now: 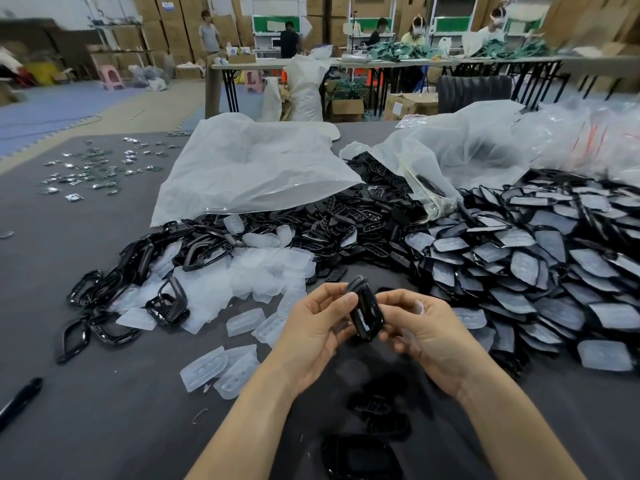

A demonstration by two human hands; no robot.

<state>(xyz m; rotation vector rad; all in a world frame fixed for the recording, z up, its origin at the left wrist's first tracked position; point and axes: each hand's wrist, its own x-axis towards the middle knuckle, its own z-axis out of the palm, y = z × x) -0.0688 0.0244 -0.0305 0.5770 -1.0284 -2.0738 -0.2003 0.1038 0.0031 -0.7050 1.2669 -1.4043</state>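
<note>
Gripped a glossy black plastic shell (364, 311) between left hand (317, 329) and right hand (427, 332), fingers of both curled round its edges, just above the grey, cloth-like table (104, 393). Kept on edge, long axis nearly upright, upper end pointing away toward the heaps. Seen behind: matt translucent pads (263, 268), rounded trapezoids, and shiny black frames (169, 303), hollow loops.

Frames (114, 303) left, assembled shells (540, 271) right
</note>
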